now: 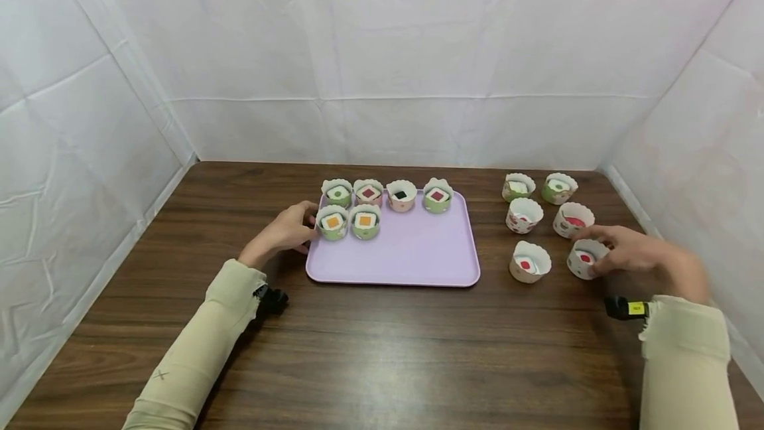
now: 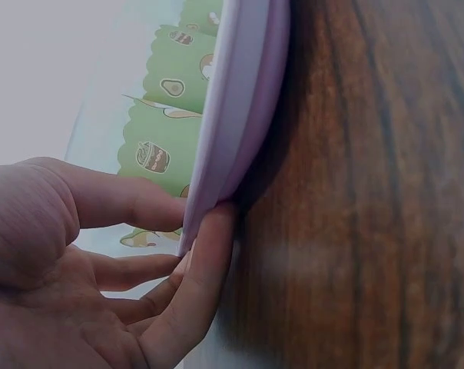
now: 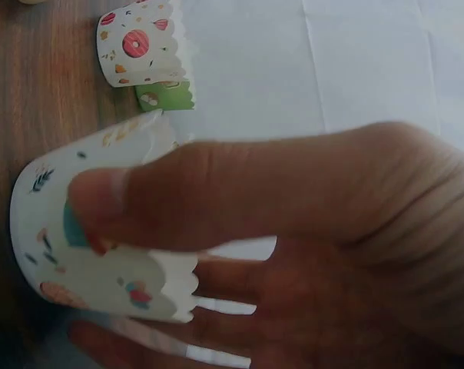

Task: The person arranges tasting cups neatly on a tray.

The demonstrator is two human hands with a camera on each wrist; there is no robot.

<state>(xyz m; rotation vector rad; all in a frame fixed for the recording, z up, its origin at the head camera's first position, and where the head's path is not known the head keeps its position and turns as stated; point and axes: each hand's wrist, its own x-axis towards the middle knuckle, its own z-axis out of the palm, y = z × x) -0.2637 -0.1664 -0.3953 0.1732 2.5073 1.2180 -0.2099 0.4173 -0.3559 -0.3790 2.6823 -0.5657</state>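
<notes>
A lilac tray lies on the wooden table with several paper baking cups along its far and left side. My left hand pinches the tray's left rim; in the left wrist view the thumb is at the rim's upper side and a finger is against its underside. At the right, my right hand grips a white printed paper baking cup with a white and red piece inside. The thumb presses its near side, and the other fingers reach round behind.
Near the right hand stand more paper cups: a white one, a second white one, a pinkish one and green ones behind. White sheeting closes off the back and both sides of the table.
</notes>
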